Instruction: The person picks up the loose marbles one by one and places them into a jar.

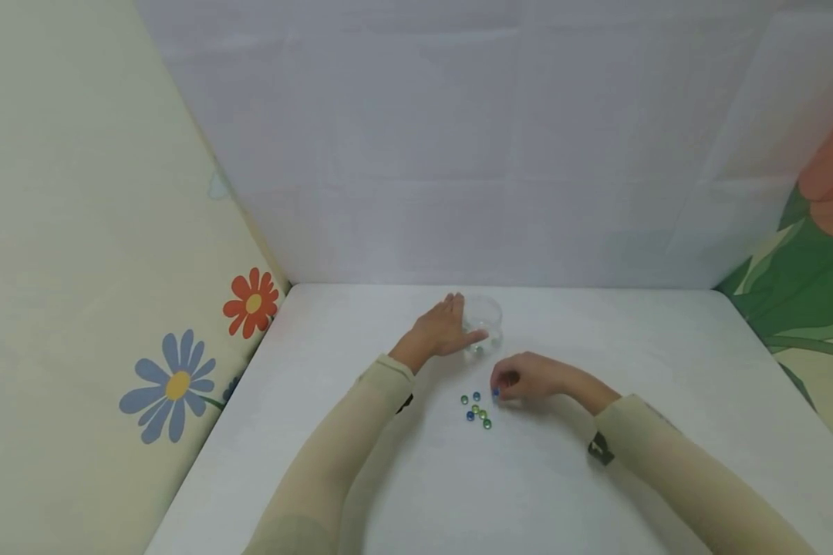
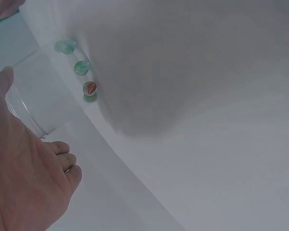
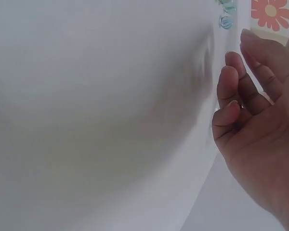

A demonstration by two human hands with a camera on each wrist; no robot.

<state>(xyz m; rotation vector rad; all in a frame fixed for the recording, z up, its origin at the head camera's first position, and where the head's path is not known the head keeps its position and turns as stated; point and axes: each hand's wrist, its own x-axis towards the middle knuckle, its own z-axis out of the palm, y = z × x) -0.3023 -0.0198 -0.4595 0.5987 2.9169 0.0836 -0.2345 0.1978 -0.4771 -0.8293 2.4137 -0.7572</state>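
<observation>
Part-way along, it seems: round green-tinted glass marbles [image 2: 82, 68] sit inside the clear cylindrical jar [image 1: 486, 310], others wait outside!
The jar stands near the white bench's [image 1: 500, 493] far edge, the left hand [image 1: 444, 327] against it, fingers straight, thumb stretched across its near side; six loose blue, green and yellowish round glass marbles [image 1: 475, 409] lie mid-bench, and beside them the right hand [image 1: 531, 375], fingers curled, appears to pinch a round blue glass marble [image 1: 496, 393].
</observation>
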